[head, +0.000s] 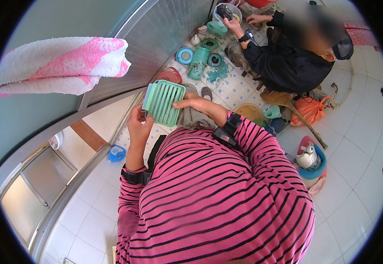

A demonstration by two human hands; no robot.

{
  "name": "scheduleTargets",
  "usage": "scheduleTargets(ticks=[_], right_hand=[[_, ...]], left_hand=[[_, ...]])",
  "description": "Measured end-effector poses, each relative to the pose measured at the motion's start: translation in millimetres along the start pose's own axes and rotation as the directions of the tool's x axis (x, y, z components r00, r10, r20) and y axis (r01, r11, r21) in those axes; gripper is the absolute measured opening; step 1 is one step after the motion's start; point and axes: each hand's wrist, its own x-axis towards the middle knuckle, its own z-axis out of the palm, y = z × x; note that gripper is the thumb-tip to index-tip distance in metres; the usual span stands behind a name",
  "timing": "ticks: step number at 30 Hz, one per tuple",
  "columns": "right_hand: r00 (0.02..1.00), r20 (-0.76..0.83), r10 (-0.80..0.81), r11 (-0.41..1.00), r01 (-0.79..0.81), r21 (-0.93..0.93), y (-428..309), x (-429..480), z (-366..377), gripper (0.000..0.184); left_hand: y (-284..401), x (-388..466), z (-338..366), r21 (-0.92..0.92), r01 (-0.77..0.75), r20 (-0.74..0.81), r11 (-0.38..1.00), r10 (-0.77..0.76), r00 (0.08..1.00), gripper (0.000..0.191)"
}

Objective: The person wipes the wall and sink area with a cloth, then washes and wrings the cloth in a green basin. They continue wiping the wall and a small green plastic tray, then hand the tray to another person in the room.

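Between my two hands is a green slatted plastic soap dish or rack [167, 103], with a light-blue strip along its left edge. My left hand [140, 124] grips its lower left corner between thumb and fingers. My right hand [196, 105] holds its right side, the thumb lying on the slats. Beneath my right hand hangs a grey cloth [194, 118]. A red plastic basin [170, 76] lies just beyond the rack, on the dotted tile floor.
A pink-and-white towel [69, 64] hangs at the left by a glass partition [165, 33]. Green containers [199, 62] stand ahead. Another person [287, 66] crouches at the upper right, holding a black device [224, 12]. A wooden ladle [292, 107], an orange bag [310, 110] and a blue bottle [116, 153] lie around.
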Motion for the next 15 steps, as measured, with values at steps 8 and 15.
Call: scheduleTargets(ticks=[8, 15], right_hand=[[0.999, -0.041, 0.002, 1.000, -0.001, 0.011, 2.0, 2.8, 13.4, 0.046], [0.997, -0.039, -0.074, 0.995, 0.076, 0.057, 15.5, 6.0, 13.5, 0.040]], left_hand=[[3.1, -2.1, -2.8, 0.148, -0.123, 0.058, 0.981, 0.116, 0.992, 0.045], [-1.8, -2.4, -2.1, 0.262, -0.136, 0.076, 0.955, 0.120, 0.990, 0.046]])
